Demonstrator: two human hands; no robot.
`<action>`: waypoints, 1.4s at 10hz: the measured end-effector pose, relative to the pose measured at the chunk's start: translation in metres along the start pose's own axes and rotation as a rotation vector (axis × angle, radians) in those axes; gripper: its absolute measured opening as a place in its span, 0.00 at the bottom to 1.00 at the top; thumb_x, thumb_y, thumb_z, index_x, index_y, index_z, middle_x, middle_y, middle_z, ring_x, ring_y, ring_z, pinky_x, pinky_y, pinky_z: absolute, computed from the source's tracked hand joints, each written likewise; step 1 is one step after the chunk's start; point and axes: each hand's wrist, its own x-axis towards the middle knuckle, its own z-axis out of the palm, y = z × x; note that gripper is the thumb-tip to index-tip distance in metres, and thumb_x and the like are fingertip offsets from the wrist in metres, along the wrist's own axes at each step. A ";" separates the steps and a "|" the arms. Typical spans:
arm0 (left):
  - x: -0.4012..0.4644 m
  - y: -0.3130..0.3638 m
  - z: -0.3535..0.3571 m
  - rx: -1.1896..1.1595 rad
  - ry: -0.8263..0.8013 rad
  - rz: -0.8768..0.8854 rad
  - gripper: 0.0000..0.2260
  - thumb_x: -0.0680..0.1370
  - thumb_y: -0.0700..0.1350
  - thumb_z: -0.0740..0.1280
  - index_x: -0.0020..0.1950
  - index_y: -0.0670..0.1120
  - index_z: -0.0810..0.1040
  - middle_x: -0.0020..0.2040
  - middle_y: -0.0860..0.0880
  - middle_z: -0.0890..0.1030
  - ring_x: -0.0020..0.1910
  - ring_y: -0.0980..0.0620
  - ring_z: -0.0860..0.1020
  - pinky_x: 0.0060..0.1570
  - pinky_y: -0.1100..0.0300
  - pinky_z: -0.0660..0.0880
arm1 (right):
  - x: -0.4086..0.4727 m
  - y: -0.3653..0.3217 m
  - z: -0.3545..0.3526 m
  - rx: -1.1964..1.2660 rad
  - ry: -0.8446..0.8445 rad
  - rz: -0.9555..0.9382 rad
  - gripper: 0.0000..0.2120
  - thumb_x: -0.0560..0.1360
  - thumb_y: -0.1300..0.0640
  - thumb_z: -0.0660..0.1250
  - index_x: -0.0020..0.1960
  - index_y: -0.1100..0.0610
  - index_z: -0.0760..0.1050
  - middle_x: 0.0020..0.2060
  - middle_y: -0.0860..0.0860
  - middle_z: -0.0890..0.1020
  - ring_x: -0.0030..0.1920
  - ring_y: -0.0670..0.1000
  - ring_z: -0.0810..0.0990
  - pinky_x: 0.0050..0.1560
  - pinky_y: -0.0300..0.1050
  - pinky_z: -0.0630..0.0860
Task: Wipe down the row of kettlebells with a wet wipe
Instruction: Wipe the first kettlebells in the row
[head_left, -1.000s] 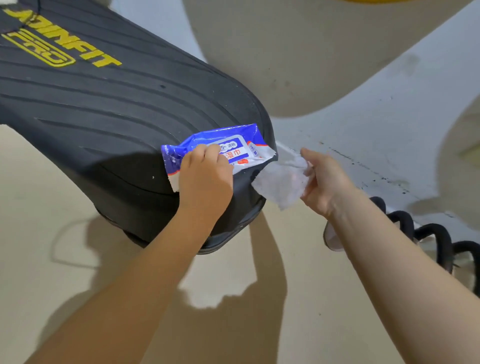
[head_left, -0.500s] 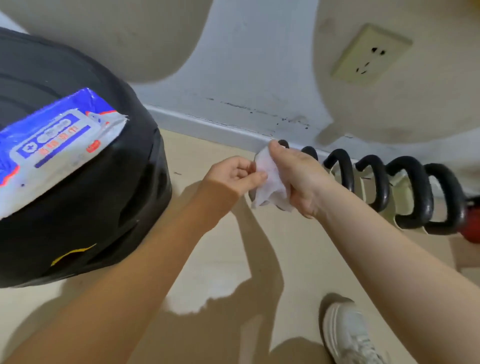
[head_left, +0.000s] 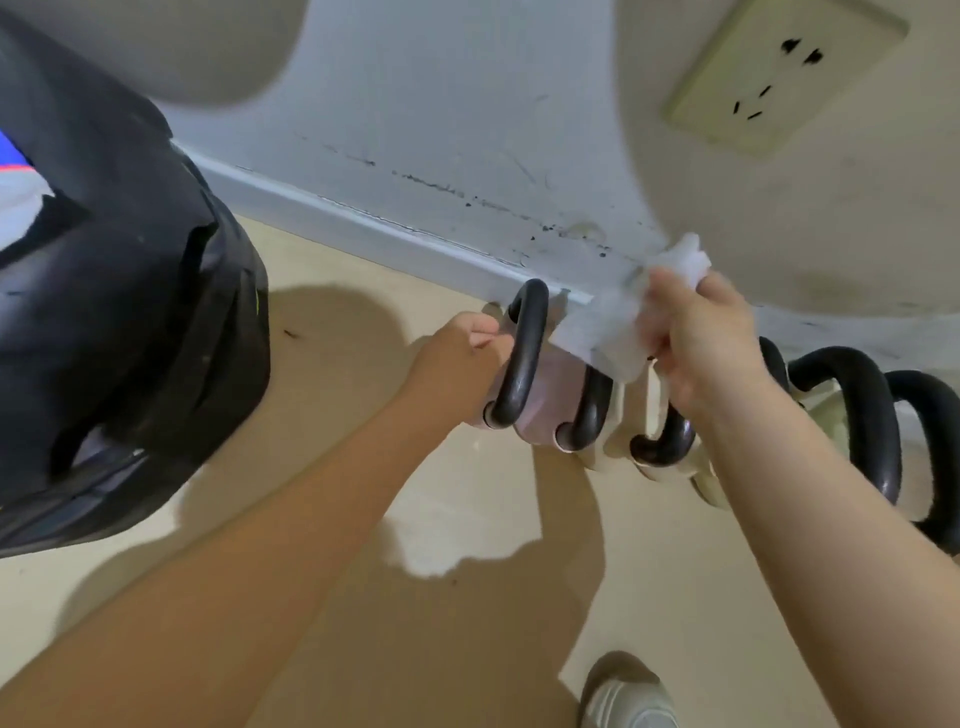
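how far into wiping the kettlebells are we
Barely started. Done: the wet wipe is out of its pack and held in the right hand. In hand: the left hand is at the first kettlebell handle at the row's left end, with the wipe over the second. Left: whether any is wiped yet cannot be told; the other kettlebells to the right remain.

Both forearms reach forward, left hand (head_left: 457, 353) loosely curled, right hand (head_left: 696, 332) pinching a wipe (head_left: 613, 327)
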 end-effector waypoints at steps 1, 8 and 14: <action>0.015 -0.006 0.016 0.103 -0.040 -0.005 0.09 0.75 0.46 0.65 0.35 0.50 0.70 0.30 0.56 0.72 0.34 0.51 0.71 0.28 0.64 0.69 | 0.018 0.002 0.002 -0.142 0.003 -0.172 0.07 0.75 0.56 0.62 0.41 0.57 0.68 0.34 0.54 0.73 0.33 0.52 0.72 0.37 0.47 0.71; 0.000 -0.003 0.028 0.329 -0.003 -0.087 0.05 0.73 0.44 0.69 0.47 0.50 0.76 0.34 0.57 0.75 0.31 0.61 0.71 0.22 0.76 0.65 | 0.009 0.075 0.066 -0.093 -0.393 0.274 0.10 0.79 0.55 0.60 0.54 0.61 0.71 0.39 0.52 0.76 0.43 0.52 0.78 0.43 0.46 0.76; -0.003 -0.020 0.034 0.267 0.084 -0.105 0.05 0.72 0.46 0.70 0.44 0.47 0.77 0.33 0.51 0.75 0.27 0.60 0.72 0.23 0.72 0.64 | 0.054 0.070 0.080 -0.407 -0.384 -0.387 0.10 0.79 0.57 0.50 0.49 0.47 0.68 0.44 0.44 0.72 0.40 0.36 0.72 0.49 0.32 0.66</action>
